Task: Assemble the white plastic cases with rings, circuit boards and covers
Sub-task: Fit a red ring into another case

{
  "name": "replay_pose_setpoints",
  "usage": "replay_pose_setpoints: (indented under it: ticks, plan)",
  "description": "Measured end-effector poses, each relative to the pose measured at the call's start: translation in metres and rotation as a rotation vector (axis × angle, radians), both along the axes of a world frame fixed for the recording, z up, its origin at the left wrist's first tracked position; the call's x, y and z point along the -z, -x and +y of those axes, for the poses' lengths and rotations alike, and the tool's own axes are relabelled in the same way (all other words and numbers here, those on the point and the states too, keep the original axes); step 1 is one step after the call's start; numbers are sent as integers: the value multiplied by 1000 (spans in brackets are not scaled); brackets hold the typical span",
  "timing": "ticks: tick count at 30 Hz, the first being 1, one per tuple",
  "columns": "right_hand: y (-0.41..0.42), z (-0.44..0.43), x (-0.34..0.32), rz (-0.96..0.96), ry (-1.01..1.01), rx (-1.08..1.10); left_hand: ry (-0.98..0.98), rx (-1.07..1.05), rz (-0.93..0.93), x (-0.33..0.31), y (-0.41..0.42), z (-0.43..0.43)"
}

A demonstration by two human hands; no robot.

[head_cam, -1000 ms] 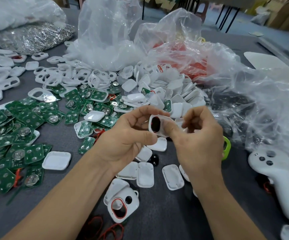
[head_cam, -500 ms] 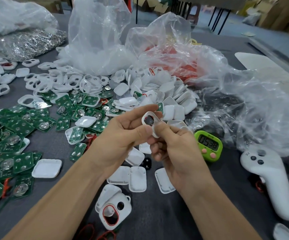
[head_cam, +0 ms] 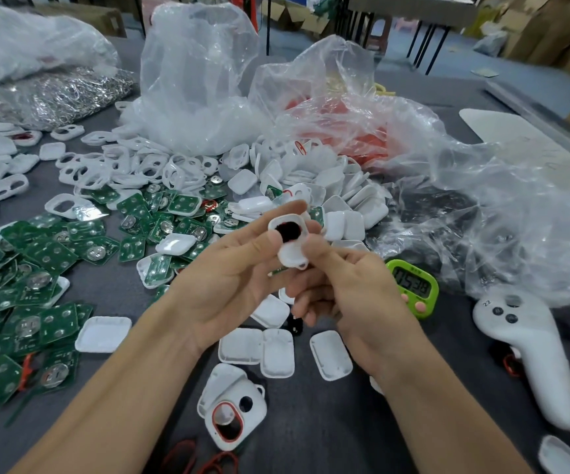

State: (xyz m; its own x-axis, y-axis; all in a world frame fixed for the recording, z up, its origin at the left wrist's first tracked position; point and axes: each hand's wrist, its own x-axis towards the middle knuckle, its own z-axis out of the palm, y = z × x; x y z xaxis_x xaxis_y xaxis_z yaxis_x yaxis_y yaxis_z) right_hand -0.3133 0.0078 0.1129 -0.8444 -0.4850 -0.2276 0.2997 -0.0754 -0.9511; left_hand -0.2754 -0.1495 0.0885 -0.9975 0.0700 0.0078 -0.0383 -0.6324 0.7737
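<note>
The two hands share one white plastic case (head_cam: 292,249), lifted above the grey, felt-like table (head_cam: 310,449) at the middle of the view. The case is a small rounded rectangle of smooth, glossy plastic with a raised rim, a tiny loop at its lower end and an oval opening that shows dark.

The left hand (head_cam: 228,282) reaches in from 8 o'clock. Its thumb lies on the case's left rim beside the opening, and its fingers curl behind. The right hand (head_cam: 355,295) comes from 4 o'clock and pinches the lower right corner between thumb and forefinger, with its other fingers curled beneath. The case therefore sits at the fingertips of both hands, clamped from two sides, its open face tilted toward the camera.

- **9 o'clock of the hands:** a loose heap of green circuit boards (head_cam: 47,254), flat squares with round silvery contacts.
- **11 o'clock:** white case frames (head_cam: 133,165) with cut-out holes.
- **1 o'clock:** piled white covers (head_cam: 341,196), shallow rounded trays.
- **6 o'clock:** a second case (head_cam: 239,391) lying flat, its oval hole lined with a thin red ring (head_cam: 214,420).
- **12 and 2 o'clock:** crinkled clear plastic bags (head_cam: 194,80).
- **3 o'clock:** a lime-green digital timer (head_cam: 413,287), just beside the right hand.
- **4 o'clock:** a smooth white controller (head_cam: 529,350).
</note>
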Motion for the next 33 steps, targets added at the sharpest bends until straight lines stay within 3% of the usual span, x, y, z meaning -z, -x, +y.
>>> replay_pose_setpoints:
  ticks: [4, 8, 14, 19, 22, 26, 33]
  plan:
    - [15, 9, -3, 10, -40, 84, -116, -79, -12, -1, 0, -15]
    - [39, 4, -1, 180, -247, 133, -222, -178, 10, -3, -4, -44]
    - [70, -67, -7, 735, -734, -42, -304, -326, 18, -1, -9, -79]
    - [89, -134, -14, 924, -893, -292, -368, -406, -2, -1, -12, -94]
    - [99, -162, -9, 1032, -1097, -517, -383, -428, -24, -1, -12, -98]
    - [118, -164, -1, 1165, -1305, -494, -375, -432, -44, 1, -10, -100]
    - [123, -140, -8, 1043, -1205, -444, -373, -422, -54, 2, -8, -99]
